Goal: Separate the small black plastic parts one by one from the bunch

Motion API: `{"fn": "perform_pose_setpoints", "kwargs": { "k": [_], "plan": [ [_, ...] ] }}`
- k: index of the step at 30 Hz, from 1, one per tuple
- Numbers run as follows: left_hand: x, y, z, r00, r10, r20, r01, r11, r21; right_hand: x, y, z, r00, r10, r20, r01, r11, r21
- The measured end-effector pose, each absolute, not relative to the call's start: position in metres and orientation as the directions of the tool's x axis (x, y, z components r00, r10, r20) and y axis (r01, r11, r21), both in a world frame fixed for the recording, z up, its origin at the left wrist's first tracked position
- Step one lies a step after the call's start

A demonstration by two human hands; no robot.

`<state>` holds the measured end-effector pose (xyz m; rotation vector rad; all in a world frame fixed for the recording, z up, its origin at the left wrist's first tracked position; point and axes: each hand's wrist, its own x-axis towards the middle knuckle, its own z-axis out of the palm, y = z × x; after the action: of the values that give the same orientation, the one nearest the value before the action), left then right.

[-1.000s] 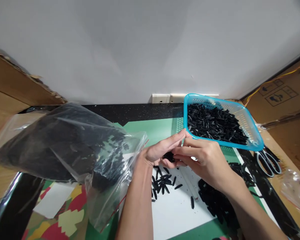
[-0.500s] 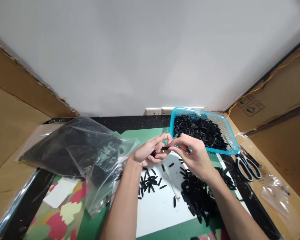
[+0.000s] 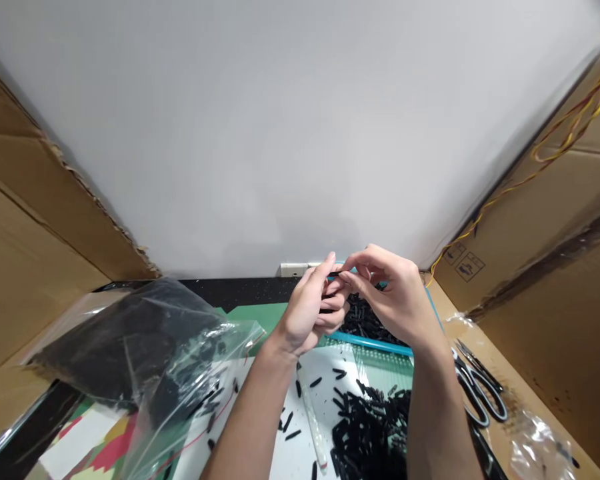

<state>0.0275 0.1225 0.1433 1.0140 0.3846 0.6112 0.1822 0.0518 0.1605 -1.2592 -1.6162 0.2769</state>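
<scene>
My left hand (image 3: 313,307) is raised palm inward, its fingers curled, with dark slivers showing between them. Close against its fingertips, my right hand (image 3: 387,283) pinches a small black strip (image 3: 334,273) between thumb and forefinger. Both hands are above the near side of a blue plastic basket (image 3: 375,343) holding many black strips. Below them a heap of black strips (image 3: 370,427) lies on a white sheet (image 3: 260,427), with several loose ones scattered to its left. A thin whitish stick (image 3: 313,420) rests among them.
On the left lies a big clear plastic bag (image 3: 130,340) filled with black pieces. Scissors (image 3: 483,393) and a small crumpled plastic bag (image 3: 540,443) lie at the right. Cardboard walls (image 3: 35,173) flank the table, and a wall socket (image 3: 293,269) is at the back.
The view has tilted up, so the table sits lower in frame. My hands have come closer together; the strip pinched in my right hand has moved up to my left fingertips.
</scene>
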Motion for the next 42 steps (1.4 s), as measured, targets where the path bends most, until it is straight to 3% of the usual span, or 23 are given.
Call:
{"fn": "perform_pose_setpoints", "kwargs": {
  "k": [3,6,9,21,30,35,42],
  "plan": [
    [0.042,0.130,0.154,0.735,0.678,0.022,-0.329,0.327,0.886,0.185,0.056,0.164,0.176,0.814,0.553,0.514,0.403,-0.757],
    [0.048,0.140,0.161,0.729,0.680,0.078,-0.338,0.259,0.905,0.191,0.065,0.161,0.217,0.860,0.462,0.235,0.413,-0.880],
    [0.047,0.149,0.164,0.742,0.656,0.137,-0.346,0.200,0.917,0.197,0.076,0.158,0.228,0.884,0.409,0.046,0.410,-0.911],
    [0.034,0.163,0.174,0.743,0.643,0.183,-0.261,0.027,0.965,0.199,0.084,0.157,0.314,0.866,0.390,-0.031,0.420,-0.907],
    [0.027,0.163,0.166,0.683,0.705,0.192,-0.164,-0.108,0.980,0.196,0.098,0.149,0.268,0.887,0.375,-0.251,0.440,-0.862],
    [0.023,0.166,0.164,0.654,0.744,0.136,-0.007,-0.174,0.985,0.191,0.102,0.152,0.276,0.888,0.367,-0.254,0.435,-0.864],
    [0.025,0.161,0.164,0.608,0.771,0.191,0.087,-0.304,0.949,0.186,0.102,0.155,0.322,0.867,0.379,-0.222,0.458,-0.861]
  ]
}}
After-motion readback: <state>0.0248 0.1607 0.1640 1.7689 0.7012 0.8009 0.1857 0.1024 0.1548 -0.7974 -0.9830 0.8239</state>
